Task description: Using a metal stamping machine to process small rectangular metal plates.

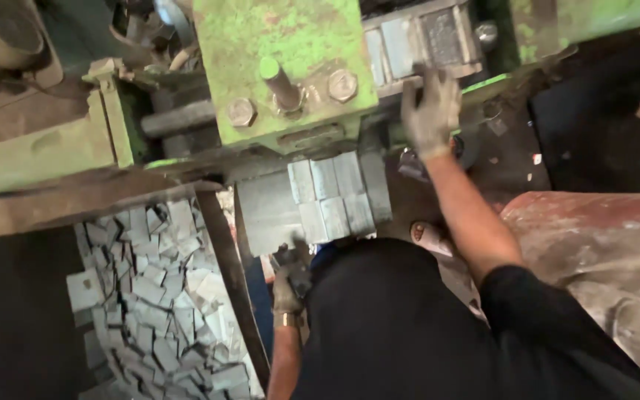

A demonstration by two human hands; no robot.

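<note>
One head-worn view looks steeply down, close over the green machine (283,67) and metal blocks (331,196).

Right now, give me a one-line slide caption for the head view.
Gloved right hand reaches to the green machine while the left hand touches stacked grey metal blocks.

Ledge: my grey steel shelf (264,211) sits just below the green machine block (283,67).
On it: flat grey metal blocks (332,196), side by side, under that block.
</note>
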